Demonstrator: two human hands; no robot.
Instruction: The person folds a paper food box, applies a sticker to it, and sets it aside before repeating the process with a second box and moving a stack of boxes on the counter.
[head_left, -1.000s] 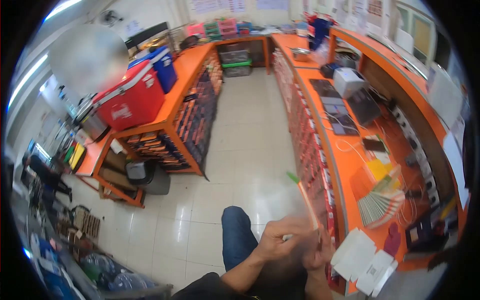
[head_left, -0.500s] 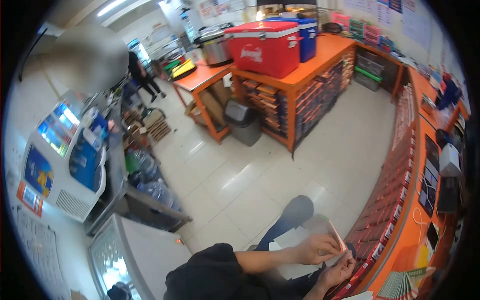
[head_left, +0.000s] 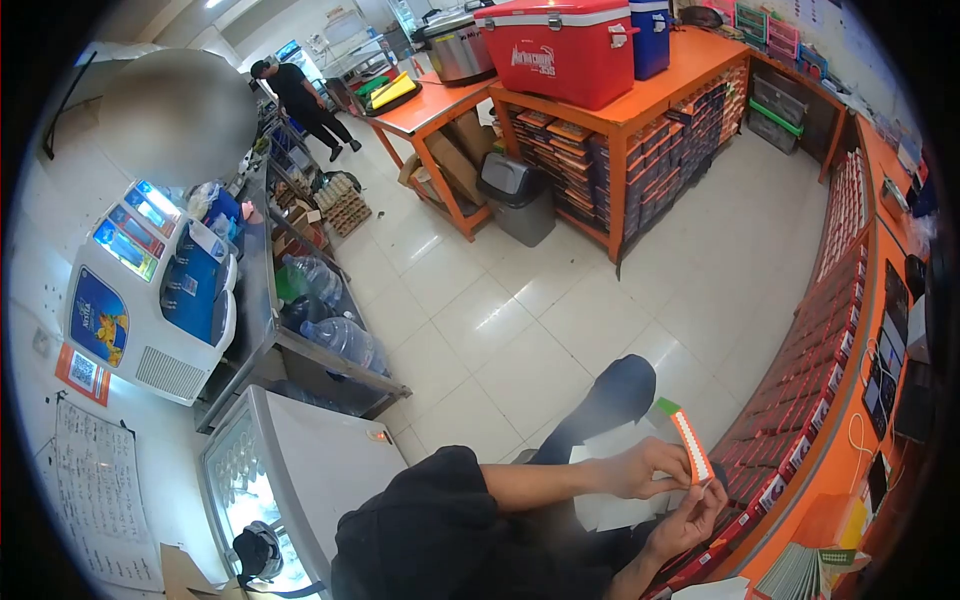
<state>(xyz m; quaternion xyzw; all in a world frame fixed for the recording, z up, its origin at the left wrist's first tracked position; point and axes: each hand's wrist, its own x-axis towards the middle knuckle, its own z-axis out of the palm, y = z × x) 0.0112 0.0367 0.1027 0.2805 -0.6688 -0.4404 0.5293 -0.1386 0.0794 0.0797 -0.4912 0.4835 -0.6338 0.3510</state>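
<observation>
An orange strip (head_left: pixel 688 447) with a row of white marks and a green end stands up between my hands at the lower right. My right hand (head_left: pixel 690 515) pinches its lower end between thumb and fingers. Bent fingers of my left hand (head_left: pixel 650 468) close against the side of the strip; the exact contact is partly hidden. Below my hands, several pale paper sheets (head_left: pixel 603 512) lie over my lap, near my dark-clothed knee (head_left: pixel 625 385).
An orange counter (head_left: pixel 845 425) with stacked red boxes (head_left: pixel 770 440) below it curves along my right. Fanned cards (head_left: pixel 790 575) lie on it. A white freezer (head_left: pixel 330 470) stands at left. Farther off are a grey bin (head_left: pixel 518 200), a red cooler (head_left: pixel 560 55) and a standing person (head_left: pixel 305 105).
The view has shifted, so the room sits lower and farther right. The strip has turned its marked face toward me, and its green end now shows clearly.
</observation>
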